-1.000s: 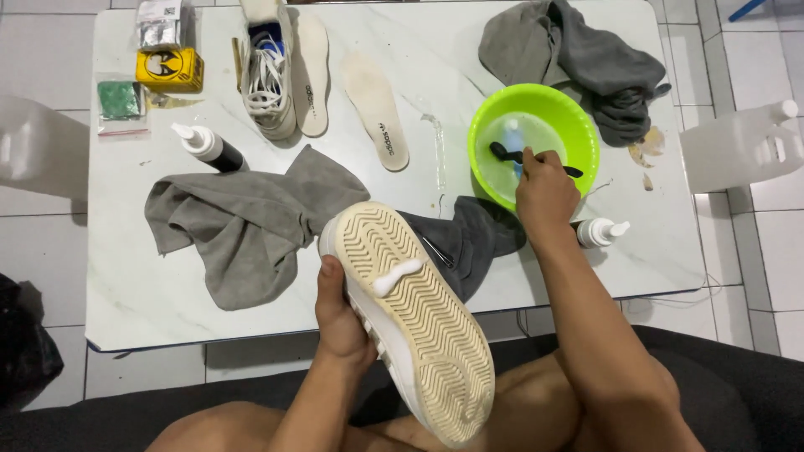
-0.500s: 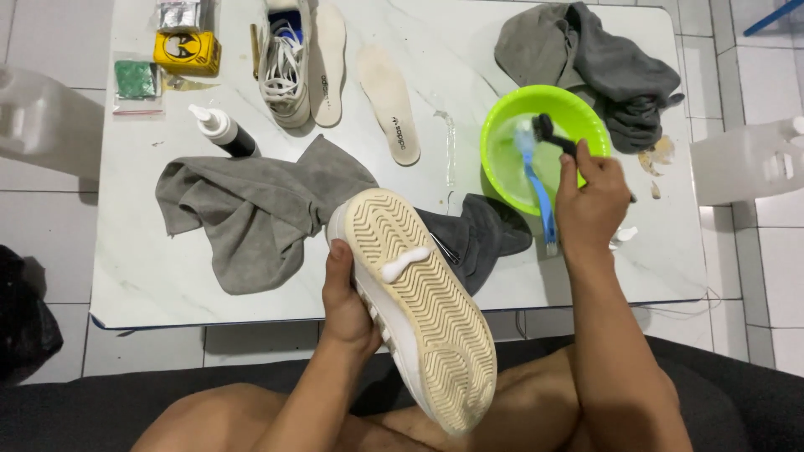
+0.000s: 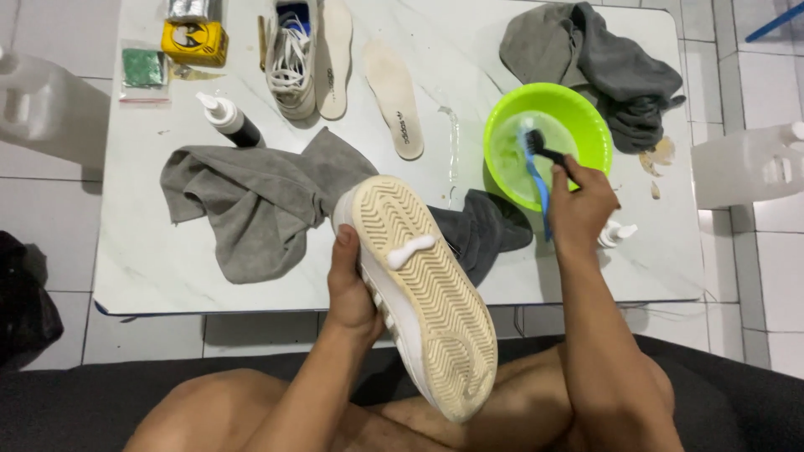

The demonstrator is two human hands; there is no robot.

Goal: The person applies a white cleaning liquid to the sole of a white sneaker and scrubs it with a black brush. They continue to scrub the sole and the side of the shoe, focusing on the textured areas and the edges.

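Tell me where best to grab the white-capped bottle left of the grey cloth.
Probably grip the dark body of the bottle from the left or front, below its white cap. It looks tilted, nozzle pointing up-left, and the grey cloth crowds its lower right side.

Left hand [image 3: 350, 289] grips a white sneaker [image 3: 419, 293] sole-up over the lap, toe pointing to about 5 o'clock. Right hand [image 3: 582, 205] holds a blue brush [image 3: 536, 163], bristles over the lime green bowl [image 3: 586, 117] at 1 o'clock. Grey cloth [image 3: 243, 205] sprawls on the white table [image 3: 151, 276] around 10 o'clock, second shoe [image 3: 293, 54] at 11.
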